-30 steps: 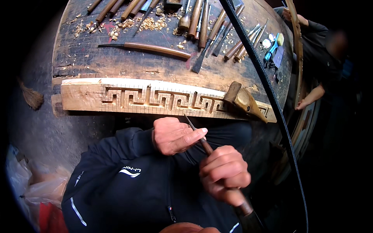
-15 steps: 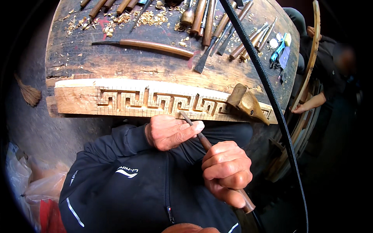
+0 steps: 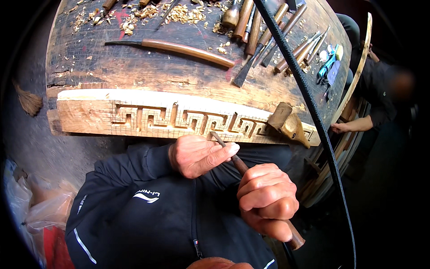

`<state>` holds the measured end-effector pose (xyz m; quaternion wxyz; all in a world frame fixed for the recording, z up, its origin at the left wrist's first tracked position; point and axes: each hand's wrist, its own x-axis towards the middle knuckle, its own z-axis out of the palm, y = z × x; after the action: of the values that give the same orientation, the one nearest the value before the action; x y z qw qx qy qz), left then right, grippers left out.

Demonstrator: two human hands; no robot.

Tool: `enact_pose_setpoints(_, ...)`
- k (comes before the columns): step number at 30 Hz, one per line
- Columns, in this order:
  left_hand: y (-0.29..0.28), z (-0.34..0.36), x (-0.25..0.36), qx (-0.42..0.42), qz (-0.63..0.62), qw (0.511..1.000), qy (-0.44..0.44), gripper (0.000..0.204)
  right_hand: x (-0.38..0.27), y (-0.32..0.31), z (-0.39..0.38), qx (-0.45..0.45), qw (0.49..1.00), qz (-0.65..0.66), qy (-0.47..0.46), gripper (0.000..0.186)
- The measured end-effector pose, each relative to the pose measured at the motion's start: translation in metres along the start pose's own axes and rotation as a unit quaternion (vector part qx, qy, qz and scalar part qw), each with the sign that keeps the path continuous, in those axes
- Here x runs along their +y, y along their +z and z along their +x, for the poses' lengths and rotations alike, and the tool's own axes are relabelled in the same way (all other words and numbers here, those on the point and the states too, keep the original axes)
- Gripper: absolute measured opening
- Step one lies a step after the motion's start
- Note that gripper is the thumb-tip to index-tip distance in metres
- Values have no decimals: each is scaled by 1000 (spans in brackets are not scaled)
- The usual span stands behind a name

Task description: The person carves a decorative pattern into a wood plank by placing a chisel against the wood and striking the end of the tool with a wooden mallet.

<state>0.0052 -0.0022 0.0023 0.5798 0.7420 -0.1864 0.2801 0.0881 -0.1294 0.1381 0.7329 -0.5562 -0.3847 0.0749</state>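
My right hand (image 3: 268,199) is wrapped round the wooden handle of a carving chisel (image 3: 239,166). Near the blade, my left hand (image 3: 199,156) pinches the chisel between thumb and fingers. The metal tip rests at the lower edge of a pale wooden beam (image 3: 80,117), just below the carved grooves. A pencilled grid and an angular meander pattern cut in relief cover most of the beam's front face. On the beam's right part lies a wooden mallet-like block (image 3: 289,124), hiding some of the pattern.
The worn workbench (image 3: 148,74) carries a long-handled chisel (image 3: 188,53), several more chisels (image 3: 255,38) and wood shavings (image 3: 186,14). A black cable (image 3: 309,96) crosses the view. At right, a person's hand (image 3: 342,127) is by long curved wood strips. Plastic bags (image 3: 49,206) lie at left.
The view has shifted slightly, so bench and tools appear a little displaced. Both hands keep their hold on the chisel, its tip still at the beam's lower edge.
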Motion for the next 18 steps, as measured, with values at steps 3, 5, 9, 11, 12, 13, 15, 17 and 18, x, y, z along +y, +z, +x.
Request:
enact_pose_setpoints(3,-6,-1,2,-17,-6,1000,-16,49,4,3,4,-10,1000,4,5,63)
enact_pose_setpoints(5,-5,-1,1,1,-4,1000,-12,50,7,5,9,-29,999,0,16,63)
enact_pose_setpoints(9,1,-4,1,42,5,999,-14,47,14,6,9,-60,998,3,17,63)
enact_pose_setpoints(11,1,-11,2,35,-9,999,-19,45,16,13,5,-68,997,-31,-6,62)
enact_pose_setpoints(12,1,-13,3,32,-24,999,-16,44,12,23,0,-43,997,-62,-12,60)
enact_pose_setpoints(13,4,-12,3,46,-20,999,-11,42,11,29,-6,-7,998,-58,-23,61)
enact_pose_setpoints(15,8,-10,-1,59,-12,998,3,43,11,35,-14,43,995,-68,-57,63)
enact_pose_setpoints(17,5,-8,-3,34,-12,999,14,43,9,37,-21,71,988,-94,-99,62)
enact_pose_setpoints(18,7,-5,-2,39,-13,999,25,43,-3,37,-25,71,985,-119,-99,60)
